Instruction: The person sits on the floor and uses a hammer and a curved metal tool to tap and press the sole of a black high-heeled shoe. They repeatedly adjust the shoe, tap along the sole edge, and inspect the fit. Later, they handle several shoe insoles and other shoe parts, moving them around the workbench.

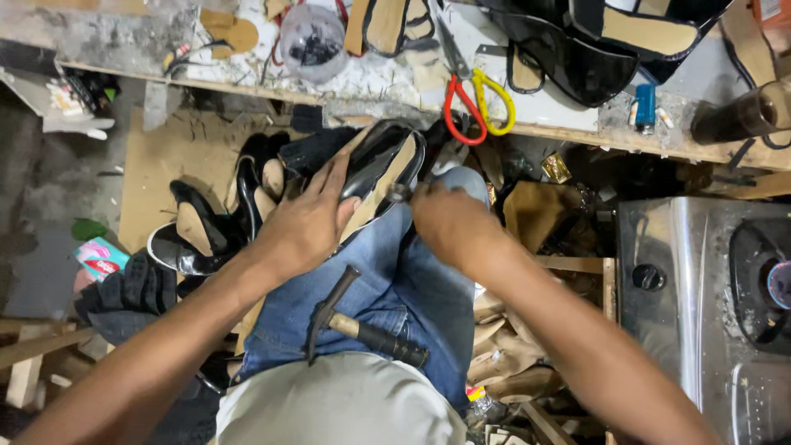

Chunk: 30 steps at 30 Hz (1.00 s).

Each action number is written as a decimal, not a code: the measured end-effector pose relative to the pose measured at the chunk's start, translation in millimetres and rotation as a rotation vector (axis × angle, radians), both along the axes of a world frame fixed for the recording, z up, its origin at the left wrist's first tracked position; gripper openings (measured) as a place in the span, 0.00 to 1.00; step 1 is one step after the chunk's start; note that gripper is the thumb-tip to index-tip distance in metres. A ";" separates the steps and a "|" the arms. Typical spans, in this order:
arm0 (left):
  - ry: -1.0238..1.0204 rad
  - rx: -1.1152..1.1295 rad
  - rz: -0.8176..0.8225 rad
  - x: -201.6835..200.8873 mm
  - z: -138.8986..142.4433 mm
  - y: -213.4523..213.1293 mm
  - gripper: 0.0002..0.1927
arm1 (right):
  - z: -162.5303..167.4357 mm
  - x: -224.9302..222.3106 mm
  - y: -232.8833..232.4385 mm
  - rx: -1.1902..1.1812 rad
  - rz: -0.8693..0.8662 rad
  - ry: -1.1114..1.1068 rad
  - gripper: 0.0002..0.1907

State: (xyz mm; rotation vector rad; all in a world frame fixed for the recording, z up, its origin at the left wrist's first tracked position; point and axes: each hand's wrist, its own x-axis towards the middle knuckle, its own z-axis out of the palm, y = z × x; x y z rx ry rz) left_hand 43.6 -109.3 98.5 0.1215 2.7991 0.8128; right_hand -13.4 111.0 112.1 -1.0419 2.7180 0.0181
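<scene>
While you sat with your jeans-clad knees under the desk, your left hand was wrapped around a glossy black shoe, its grip closed on the upper and pressing the shoe down against your left thigh, toe pointing away from you toward the desk edge. Your right hand was clenched just beside the shoe's right flank, its grip shut on a small metal tool whose tip met the shoe's tan edge; what kind of tool it was could not be made out. A hammer with a dark handle lay loose across your lap, near neither hand. On the floor to your left, a heap of other black shoes rested on a sheet of cardboard. Up on the desk, scissors with one red and one yellow loop lay just beyond the held shoe, a clear plastic jar stood further left, and a blue lighter sat to the right. A steel gas stove stood at your right side.
</scene>
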 end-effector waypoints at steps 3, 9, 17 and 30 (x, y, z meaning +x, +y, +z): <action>0.039 -0.090 -0.037 -3.1 -5.7 -1.0 0.37 | -2.0 -19.6 -6.5 -0.063 0.072 -0.241 0.08; 0.131 0.207 -0.062 -21.3 -21.7 -19.9 0.33 | -20.7 -10.8 -10.8 -0.336 -0.097 -0.259 0.13; 0.154 -0.142 -0.018 -24.6 -13.5 5.5 0.34 | -6.1 -0.4 3.5 0.096 -0.101 0.205 0.15; 0.054 0.183 -0.033 -61.1 -2.3 1.3 0.31 | -16.2 -18.2 -5.5 -0.287 -0.168 -0.197 0.14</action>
